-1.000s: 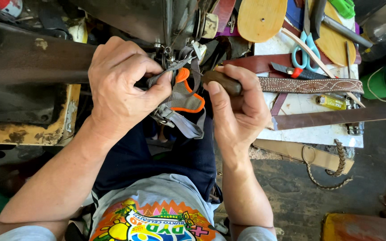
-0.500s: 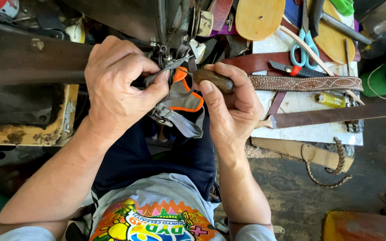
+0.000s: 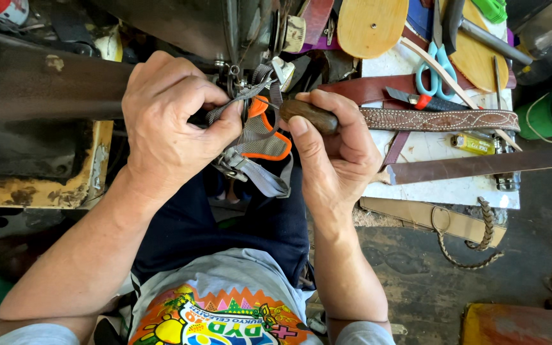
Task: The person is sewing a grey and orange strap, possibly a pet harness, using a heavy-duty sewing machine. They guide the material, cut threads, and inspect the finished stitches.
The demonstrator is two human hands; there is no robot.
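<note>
Grey strap (image 3: 250, 137) with orange-edged patch (image 3: 266, 131) sits centre frame, just below the needle area of a dark sewing machine (image 3: 180, 25), over the person's lap. A metal buckle (image 3: 230, 163) hangs at the strap's lower end.

Left hand (image 3: 170, 124): curled tight, fingers pinching the strap against the thumb, knuckles toward the machine arm (image 3: 46, 80).

Right hand (image 3: 337, 150): closed around a brown wooden tool handle (image 3: 308, 115); thumb lies along it. Tool tip points toward the strap; the tip itself is too small to make out.

Right of the hands, on a white desk (image 3: 429, 147): stitched brown belt (image 3: 439, 119) lying crosswise, touching the handle end; plain dark strip (image 3: 480, 165) below it; blue-handled scissors (image 3: 436, 67) above; yellow lighter (image 3: 472, 144) between belt and strip. Wooden sole shape (image 3: 372, 25) at top. Braided cord (image 3: 480, 236) on the floor, lower right.
</note>
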